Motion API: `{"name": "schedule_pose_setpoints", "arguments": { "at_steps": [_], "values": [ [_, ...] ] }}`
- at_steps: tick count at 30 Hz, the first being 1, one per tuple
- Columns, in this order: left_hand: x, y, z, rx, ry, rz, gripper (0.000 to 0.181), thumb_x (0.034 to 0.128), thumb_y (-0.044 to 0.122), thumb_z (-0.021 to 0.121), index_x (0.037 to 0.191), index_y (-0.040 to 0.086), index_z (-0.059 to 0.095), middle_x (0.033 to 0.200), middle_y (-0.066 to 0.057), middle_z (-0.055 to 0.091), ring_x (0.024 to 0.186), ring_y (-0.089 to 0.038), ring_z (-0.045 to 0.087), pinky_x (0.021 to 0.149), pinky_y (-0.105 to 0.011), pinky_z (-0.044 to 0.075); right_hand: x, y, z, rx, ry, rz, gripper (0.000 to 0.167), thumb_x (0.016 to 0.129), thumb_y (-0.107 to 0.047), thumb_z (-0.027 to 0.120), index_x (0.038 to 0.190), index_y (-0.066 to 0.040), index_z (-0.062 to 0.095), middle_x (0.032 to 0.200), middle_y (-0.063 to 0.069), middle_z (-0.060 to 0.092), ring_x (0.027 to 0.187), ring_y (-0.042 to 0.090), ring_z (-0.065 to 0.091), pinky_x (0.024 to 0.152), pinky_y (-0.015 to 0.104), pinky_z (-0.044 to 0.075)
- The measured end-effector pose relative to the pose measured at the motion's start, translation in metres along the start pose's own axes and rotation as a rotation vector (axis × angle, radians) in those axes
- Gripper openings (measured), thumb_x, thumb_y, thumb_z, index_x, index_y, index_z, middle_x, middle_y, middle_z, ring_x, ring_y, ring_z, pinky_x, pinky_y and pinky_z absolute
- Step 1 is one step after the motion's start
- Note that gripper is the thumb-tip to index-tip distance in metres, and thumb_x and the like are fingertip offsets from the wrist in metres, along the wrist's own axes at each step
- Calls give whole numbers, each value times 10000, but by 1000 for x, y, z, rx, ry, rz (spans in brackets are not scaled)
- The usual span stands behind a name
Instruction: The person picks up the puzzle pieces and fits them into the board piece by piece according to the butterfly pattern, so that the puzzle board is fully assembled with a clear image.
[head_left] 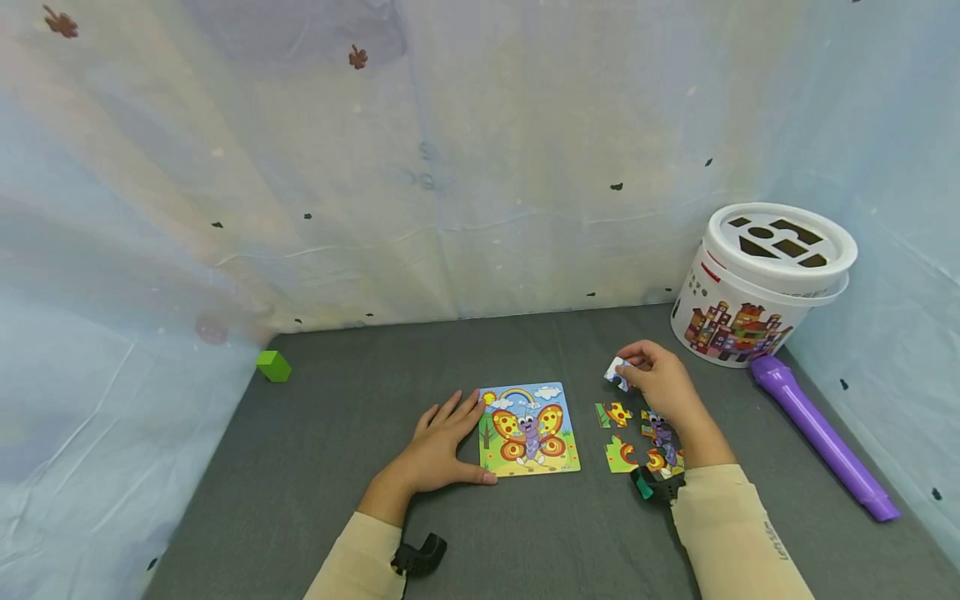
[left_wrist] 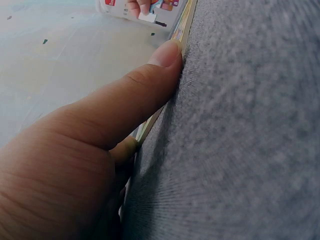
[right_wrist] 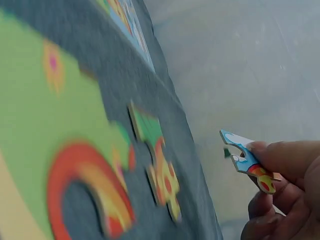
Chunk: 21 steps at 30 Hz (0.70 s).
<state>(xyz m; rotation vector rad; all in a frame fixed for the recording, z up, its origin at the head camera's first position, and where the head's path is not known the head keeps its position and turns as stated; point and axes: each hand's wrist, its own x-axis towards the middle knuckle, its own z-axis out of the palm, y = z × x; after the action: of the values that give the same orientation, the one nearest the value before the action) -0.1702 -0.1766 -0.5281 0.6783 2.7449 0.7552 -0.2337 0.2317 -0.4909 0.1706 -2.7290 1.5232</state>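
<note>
A square butterfly picture board (head_left: 529,429) lies on the grey table, whole and flat. Along its left and lower-left edge rests my left hand (head_left: 442,446), fingers spread and thumb against the lower edge; the left wrist view shows the thumb (left_wrist: 135,95) touching the board's side. Right of the board, my right hand (head_left: 667,387) pinches a blue and white puzzle piece (head_left: 617,373), held above the table. In the right wrist view that piece (right_wrist: 245,156) also shows a yellow and red part. Loose pieces lie below the hand, among them a green-yellow one (head_left: 620,455) and a green-orange one (head_left: 613,414).
At the back right stands a white bucket (head_left: 738,308) with shape holes in its lid. A purple tube (head_left: 825,437) lies beside it along the right edge. A green block (head_left: 273,366) sits at the far left, near the curtain (head_left: 450,167).
</note>
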Motion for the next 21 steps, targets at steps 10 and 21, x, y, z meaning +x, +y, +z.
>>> {"name": "schedule_pose_setpoints", "arguments": {
  "at_steps": [10,21],
  "values": [
    [0,0,0,-7,3,2,1252,805,790,816,1758,225,234,1808,59,128,1658,-212,9,1274,-581,2,-3,-13,25,118,-84,-32,330,1120,-152,664,1429,-37,682,1149,140,625,867,320,562,667,364,481],
    [1,0,1,-7,9,-1,1253,797,794,818,1755,218,252,1807,52,143,1658,-214,18,1273,-589,6,-3,-25,55,364,-159,16,330,1110,-52,644,1420,61,633,1089,211,632,821,322,699,726,402,635]
  ]
}}
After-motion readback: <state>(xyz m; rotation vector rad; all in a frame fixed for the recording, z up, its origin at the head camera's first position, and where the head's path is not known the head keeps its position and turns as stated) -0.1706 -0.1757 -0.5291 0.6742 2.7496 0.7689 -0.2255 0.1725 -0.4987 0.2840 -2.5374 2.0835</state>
